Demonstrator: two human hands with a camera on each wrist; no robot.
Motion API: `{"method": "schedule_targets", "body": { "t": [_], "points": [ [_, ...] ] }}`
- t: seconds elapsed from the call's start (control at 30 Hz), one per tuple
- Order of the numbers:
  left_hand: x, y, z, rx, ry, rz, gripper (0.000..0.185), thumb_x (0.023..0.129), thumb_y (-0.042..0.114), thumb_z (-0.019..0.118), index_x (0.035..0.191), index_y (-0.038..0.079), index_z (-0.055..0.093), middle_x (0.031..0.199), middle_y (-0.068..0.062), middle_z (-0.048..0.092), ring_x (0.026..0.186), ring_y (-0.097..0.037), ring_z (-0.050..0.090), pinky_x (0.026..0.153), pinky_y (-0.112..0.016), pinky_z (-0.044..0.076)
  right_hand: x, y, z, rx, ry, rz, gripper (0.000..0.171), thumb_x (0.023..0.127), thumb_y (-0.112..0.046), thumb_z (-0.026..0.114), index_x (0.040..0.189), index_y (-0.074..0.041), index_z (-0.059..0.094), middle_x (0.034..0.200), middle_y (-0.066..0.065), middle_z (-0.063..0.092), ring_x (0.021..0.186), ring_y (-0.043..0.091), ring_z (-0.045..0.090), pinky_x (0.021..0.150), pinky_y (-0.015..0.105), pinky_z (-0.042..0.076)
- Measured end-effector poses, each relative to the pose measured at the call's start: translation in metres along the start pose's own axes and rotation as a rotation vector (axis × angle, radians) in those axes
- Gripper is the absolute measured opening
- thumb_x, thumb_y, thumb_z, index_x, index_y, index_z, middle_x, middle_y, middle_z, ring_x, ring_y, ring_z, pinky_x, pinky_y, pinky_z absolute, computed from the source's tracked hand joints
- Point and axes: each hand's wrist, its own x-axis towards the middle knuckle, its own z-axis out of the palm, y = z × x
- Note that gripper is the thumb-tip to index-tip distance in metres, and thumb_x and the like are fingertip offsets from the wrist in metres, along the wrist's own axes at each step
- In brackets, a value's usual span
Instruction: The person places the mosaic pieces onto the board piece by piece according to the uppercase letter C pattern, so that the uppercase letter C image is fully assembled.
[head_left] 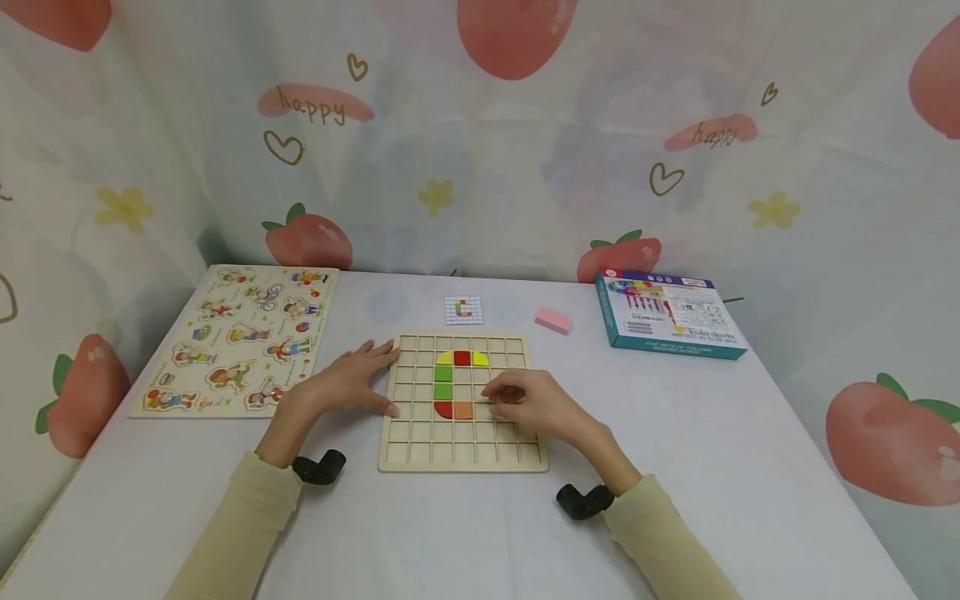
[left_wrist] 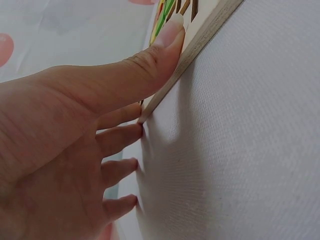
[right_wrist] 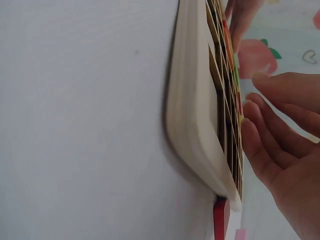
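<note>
A pale wooden grid board (head_left: 462, 461) lies flat on the table. Colored tiles sit in its cells: a red square (head_left: 462, 358) between two yellow rounded pieces (head_left: 481, 360), two green squares (head_left: 443, 382) below on the left, then a red rounded piece (head_left: 443, 409) beside an orange square (head_left: 463, 410). My left hand (head_left: 347, 379) rests along the board's left edge, fingers spread, its thumb (left_wrist: 167, 42) over the rim. Over the cells right of the orange square hovers my right hand (head_left: 536, 404), fingers loosely bent; no tile shows between thumb and fingertips in the right wrist view.
Behind the board lies a small pattern card (head_left: 463, 310) with a pink block (head_left: 553, 320) to its right. A large picture puzzle board (head_left: 232, 333) is at the left, and a flat teal-edged box (head_left: 671, 312) at the back right. A printed curtain (head_left: 480, 167) hangs behind.
</note>
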Motion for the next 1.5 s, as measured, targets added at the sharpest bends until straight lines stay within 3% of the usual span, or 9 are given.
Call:
{"method": "schedule_targets", "body": {
  "t": [0.6,0.87,1.5],
  "points": [
    [0.001,0.001,0.0,0.002,-0.002,0.001,0.099,0.084,0.038,0.085,0.161,0.006,0.032,0.171,-0.016,0.019,0.159,-0.044,0.005,0.128,-0.062,0.006,-0.025,0.022,-0.024,-0.005,0.044,0.054,0.02,0.093,-0.011,0.073,0.113,-0.01,0.076,0.095,0.0,0.068,0.08,0.017,0.059,0.063,0.023,0.053],
    [0.0,0.001,-0.001,0.003,0.004,0.004,0.099,0.084,0.037,0.085,0.161,0.006,0.033,0.171,-0.017,0.019,0.159,-0.045,0.006,0.128,-0.063,0.006,-0.034,0.033,-0.034,-0.053,0.078,0.11,0.02,0.093,-0.014,0.074,0.113,-0.01,0.074,0.103,0.001,0.07,0.089,0.018,0.059,0.073,0.024,0.052],
    [0.001,-0.001,0.0,0.01,0.003,0.0,0.1,0.083,0.039,0.085,0.161,0.007,0.032,0.172,-0.015,0.019,0.159,-0.044,0.005,0.128,-0.063,0.006,-0.039,0.045,-0.037,-0.081,0.003,0.167,0.027,0.089,-0.013,0.079,0.114,-0.004,0.073,0.096,0.005,0.064,0.085,0.018,0.055,0.07,0.025,0.048]
  ]
}}
